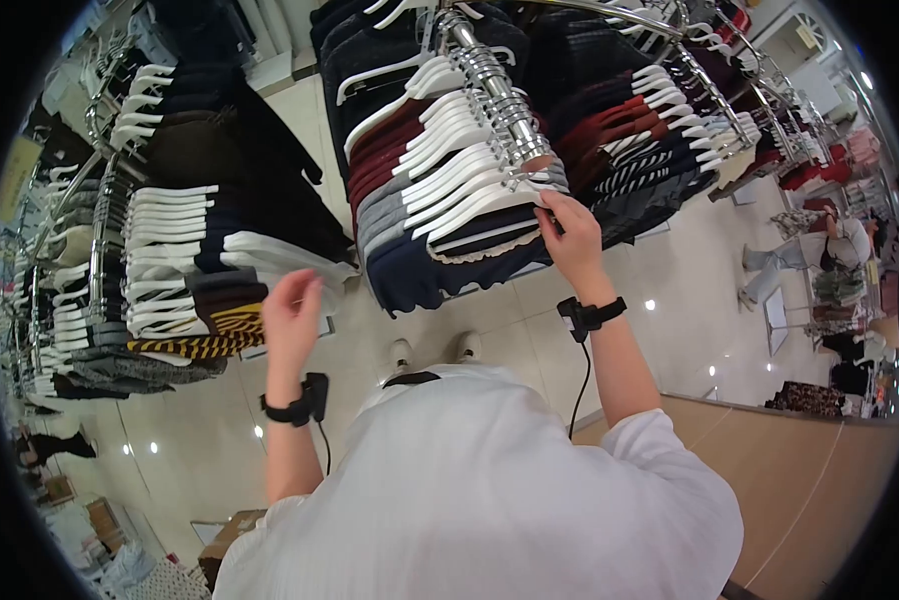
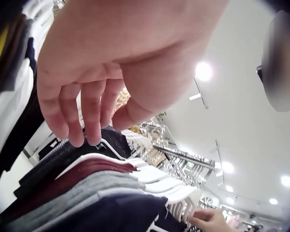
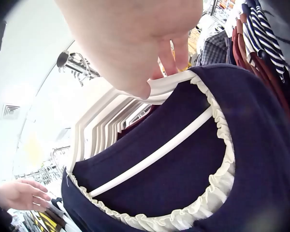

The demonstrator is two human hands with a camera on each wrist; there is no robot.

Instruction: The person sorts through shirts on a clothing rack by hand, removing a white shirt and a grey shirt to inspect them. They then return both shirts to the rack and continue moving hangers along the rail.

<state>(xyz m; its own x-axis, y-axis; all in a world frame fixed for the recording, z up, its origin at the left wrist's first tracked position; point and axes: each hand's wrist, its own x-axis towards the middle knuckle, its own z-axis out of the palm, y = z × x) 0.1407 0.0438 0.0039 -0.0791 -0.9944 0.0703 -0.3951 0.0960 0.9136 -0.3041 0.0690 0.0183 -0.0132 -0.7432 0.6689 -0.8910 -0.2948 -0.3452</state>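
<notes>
At the front end of the central rail, my right hand (image 1: 572,240) (image 3: 140,43) grips the shoulder of a white hanger (image 1: 489,200) (image 3: 157,155). From this hanger hangs a navy garment (image 3: 266,130) with a cream ruffled neckline (image 3: 223,176). My left hand (image 1: 291,315) (image 2: 121,63) is raised in the air between two racks, its fingers loosely bent and holding nothing. Below it in the left wrist view are grey garments (image 2: 87,191) and maroon garments (image 2: 94,169) on white hangers.
On the left, another rack holds dark clothes and a yellow-striped garment (image 1: 234,330). Striped garments (image 1: 634,172) hang on the right rail. Tiled floor (image 1: 529,330) lies between the racks and my body. A person (image 1: 844,245) is at the far right, beyond the racks.
</notes>
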